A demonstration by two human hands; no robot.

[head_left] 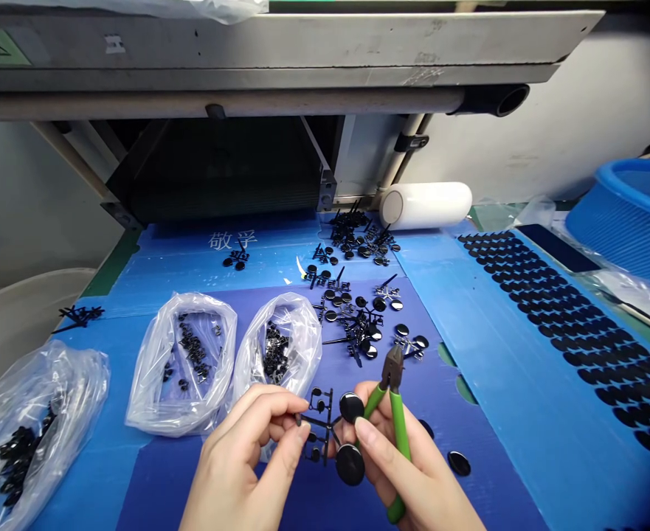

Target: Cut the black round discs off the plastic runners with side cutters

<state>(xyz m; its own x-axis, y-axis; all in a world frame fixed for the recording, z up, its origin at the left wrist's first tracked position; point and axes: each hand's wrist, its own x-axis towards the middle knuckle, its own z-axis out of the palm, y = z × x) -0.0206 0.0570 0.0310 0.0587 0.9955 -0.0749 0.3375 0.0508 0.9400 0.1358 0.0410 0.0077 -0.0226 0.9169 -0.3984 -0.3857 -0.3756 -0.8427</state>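
Note:
A black plastic sprue [327, 422] with small parts and two glossy round discs is held up between my two hands. My left hand [250, 457] is closed, pinching the end of its stem with thumb and fingertips. Closed too, my right hand [413, 472] carries side cutters [400, 428] with green handles, their dark jaws pointing away from me. Its thumb rests by the upper disc [351, 406], while the lower disc [350, 464] hangs free beside it. A loose disc [459, 463] lies on the blue mat right of my right hand.
Two open clear bags [147, 369] [308, 346] hold small black parts; a third bag [89, 376] stands at left. More sprues [358, 324] are heaped beyond my hands. Rows of black discs [557, 317] line the right side, near a blue basket [623, 221]. A conveyor [225, 169] sits behind.

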